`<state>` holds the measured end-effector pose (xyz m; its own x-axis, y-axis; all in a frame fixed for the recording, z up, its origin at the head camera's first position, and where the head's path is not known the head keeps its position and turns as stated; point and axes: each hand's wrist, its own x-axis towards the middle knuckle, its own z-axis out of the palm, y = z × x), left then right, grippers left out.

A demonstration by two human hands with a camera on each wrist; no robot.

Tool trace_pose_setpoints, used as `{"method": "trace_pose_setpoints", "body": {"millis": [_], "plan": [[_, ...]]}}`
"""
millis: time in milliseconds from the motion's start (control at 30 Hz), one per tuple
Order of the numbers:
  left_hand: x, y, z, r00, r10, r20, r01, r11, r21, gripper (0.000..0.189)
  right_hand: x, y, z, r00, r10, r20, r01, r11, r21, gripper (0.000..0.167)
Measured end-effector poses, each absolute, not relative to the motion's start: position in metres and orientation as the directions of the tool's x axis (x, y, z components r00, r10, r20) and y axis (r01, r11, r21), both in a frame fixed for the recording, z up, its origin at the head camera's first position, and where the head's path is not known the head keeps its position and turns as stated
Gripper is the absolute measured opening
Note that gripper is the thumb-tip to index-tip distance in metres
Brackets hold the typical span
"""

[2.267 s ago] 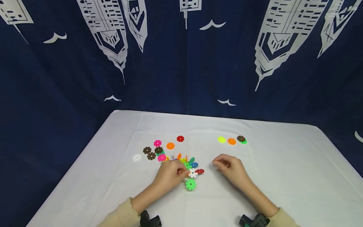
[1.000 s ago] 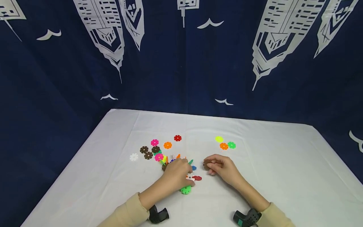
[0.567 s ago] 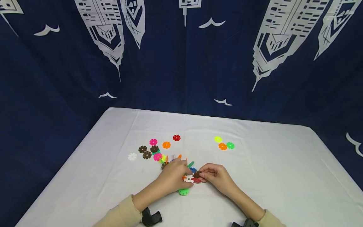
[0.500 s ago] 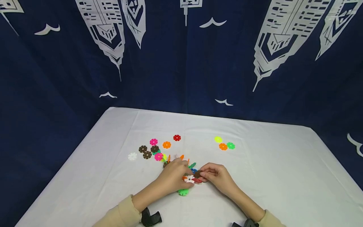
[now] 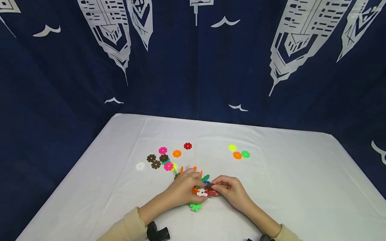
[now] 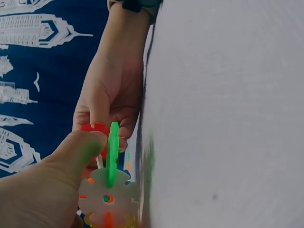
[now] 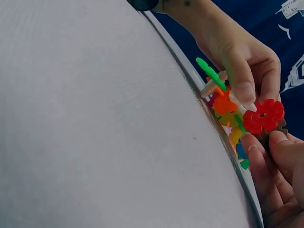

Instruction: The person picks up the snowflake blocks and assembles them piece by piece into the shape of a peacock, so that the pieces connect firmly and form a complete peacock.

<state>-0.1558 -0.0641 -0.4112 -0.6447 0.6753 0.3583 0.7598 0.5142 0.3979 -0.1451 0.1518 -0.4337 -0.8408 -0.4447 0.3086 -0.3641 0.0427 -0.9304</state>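
In the head view my left hand (image 5: 182,187) grips a cluster of joined, notched plastic discs, thumb on the near side and fingers over the far side. A white disc (image 5: 202,192), a red disc (image 5: 212,193) and a green disc (image 5: 195,207) of it show; its middle is hidden under the hand. My right hand (image 5: 233,190) pinches a brown disc (image 5: 208,186) between thumb and fingers. In the right wrist view the brown disc (image 7: 281,129) sits right behind the red disc (image 7: 264,116), overlapped by it.
Loose discs lie farther back on the white-covered table (image 5: 286,174): several at left, among them a brown one (image 5: 155,164), a pink one (image 5: 168,166) and a white one (image 5: 140,166). Yellow (image 5: 232,147), orange (image 5: 237,155) and green (image 5: 245,154) ones lie back right.
My right hand has taken the brown disc from the back right group and brought it left to the cluster's red disc. My left hand has shifted its hold over the cluster.
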Motion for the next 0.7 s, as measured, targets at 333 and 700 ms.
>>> {"method": "trace_pose_setpoints", "body": {"millis": [333,700], "plan": [[-0.152,-0.065,-0.401,-0.682,0.685,0.255,0.729,0.610,0.312,0.038,-0.146,0.149,-0.438,-0.836,-0.466,0.291,-0.299,-0.058,-0.953,0.009],[-0.148,-0.069,-0.389,-0.695,0.699,0.171,0.714,0.641,0.283,0.040,-0.143,0.148,-0.439,-0.826,-0.471,0.309,-0.370,0.039,-0.928,0.008]]}}
